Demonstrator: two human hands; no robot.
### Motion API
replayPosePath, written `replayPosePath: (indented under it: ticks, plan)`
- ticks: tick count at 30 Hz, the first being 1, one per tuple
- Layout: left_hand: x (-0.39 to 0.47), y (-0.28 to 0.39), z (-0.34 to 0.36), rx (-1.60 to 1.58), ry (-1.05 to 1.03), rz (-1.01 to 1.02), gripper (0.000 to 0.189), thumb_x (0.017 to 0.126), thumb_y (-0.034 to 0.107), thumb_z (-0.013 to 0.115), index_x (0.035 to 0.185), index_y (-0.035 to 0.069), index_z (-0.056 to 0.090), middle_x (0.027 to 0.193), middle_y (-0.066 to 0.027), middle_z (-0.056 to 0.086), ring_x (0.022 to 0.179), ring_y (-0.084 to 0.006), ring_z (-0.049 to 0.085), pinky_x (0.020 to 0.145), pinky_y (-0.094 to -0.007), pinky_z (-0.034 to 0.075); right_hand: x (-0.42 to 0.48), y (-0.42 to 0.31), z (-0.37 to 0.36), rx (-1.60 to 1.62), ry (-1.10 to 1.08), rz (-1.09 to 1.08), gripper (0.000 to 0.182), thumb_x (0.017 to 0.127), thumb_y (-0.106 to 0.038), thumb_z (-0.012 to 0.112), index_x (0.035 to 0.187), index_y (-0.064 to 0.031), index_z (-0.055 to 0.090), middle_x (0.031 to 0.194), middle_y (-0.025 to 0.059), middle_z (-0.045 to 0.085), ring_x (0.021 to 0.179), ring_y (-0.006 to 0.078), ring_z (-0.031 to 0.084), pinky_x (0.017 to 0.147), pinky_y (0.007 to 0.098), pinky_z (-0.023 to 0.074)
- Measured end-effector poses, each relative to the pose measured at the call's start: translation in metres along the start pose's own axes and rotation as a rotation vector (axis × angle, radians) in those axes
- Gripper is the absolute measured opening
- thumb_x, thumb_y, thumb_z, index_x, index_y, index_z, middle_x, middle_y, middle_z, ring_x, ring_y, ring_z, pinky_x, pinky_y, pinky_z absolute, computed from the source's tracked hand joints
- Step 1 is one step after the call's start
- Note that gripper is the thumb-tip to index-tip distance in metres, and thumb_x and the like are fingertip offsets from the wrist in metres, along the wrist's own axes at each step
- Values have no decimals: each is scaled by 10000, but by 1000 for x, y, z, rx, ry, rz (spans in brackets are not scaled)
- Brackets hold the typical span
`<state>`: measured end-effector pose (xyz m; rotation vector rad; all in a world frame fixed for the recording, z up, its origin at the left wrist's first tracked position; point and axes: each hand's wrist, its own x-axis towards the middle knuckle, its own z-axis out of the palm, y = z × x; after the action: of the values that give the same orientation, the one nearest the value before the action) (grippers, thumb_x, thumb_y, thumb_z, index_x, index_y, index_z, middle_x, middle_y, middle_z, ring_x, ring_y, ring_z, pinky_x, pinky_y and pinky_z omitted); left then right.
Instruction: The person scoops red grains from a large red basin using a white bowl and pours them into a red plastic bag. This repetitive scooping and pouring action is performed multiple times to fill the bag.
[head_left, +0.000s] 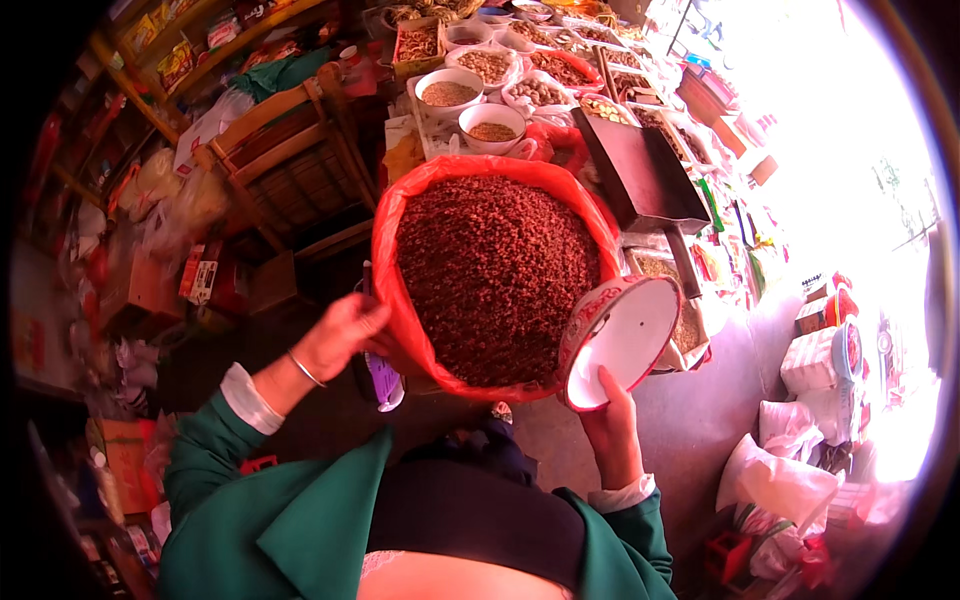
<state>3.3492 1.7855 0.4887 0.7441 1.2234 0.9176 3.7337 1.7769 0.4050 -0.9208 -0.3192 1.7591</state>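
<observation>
A large red plastic bag (386, 247) stands with its rim rolled open, heaped with dark red dried Sichuan peppercorns (499, 277). My left hand (346, 335) pinches the bag's left edge between thumb and fingers. In my right hand (616, 427) is an enamel bowl (626, 341), white inside with a red-patterned outside. It is tilted on its side at the bag's lower right rim, my thumb inside it. No contents show in the bowl's visible interior; its far underside is hidden.
Beyond the bag, white bowls (491, 129) and bags of dried goods crowd a stall. A dark metal scoop (637, 169) lies at the right. A wooden chair (277, 157) stands at the left, with cartons (154, 289) nearby. White sacks (780, 484) sit on the floor at the right.
</observation>
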Motion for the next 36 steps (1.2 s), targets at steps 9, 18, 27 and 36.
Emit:
replayPosePath:
  ticks: [9,18,27,36]
  plan:
    - [-9,-15,16,-229,64,203,177,808,49,688,930,62,560,774,-16,604,552,-88,537,472,-211,386,3,-2,6,127,44,-98,318,907,-105,519,1220,-45,522,1139,80,625,1022,231,598,879,395,484]
    - [-15,-16,17,-11,205,417,191,876,71,622,1010,56,487,744,15,530,584,-51,465,519,-189,365,-39,-1,-8,160,87,-150,374,877,-94,558,1245,-56,496,1134,73,619,1017,249,599,807,395,497]
    - [-40,-42,78,217,-172,1024,214,818,-122,493,979,18,483,1037,-102,449,855,-148,472,808,-254,407,-161,46,-80,161,365,-560,562,779,40,530,1324,-35,413,1212,122,557,1047,302,596,803,413,524]
    - [-49,-95,192,288,-783,797,179,809,-108,556,922,28,526,960,-71,503,792,-111,504,696,-224,440,-313,131,-79,586,527,-804,667,677,0,538,1331,-48,421,1235,142,550,1125,345,550,914,500,478]
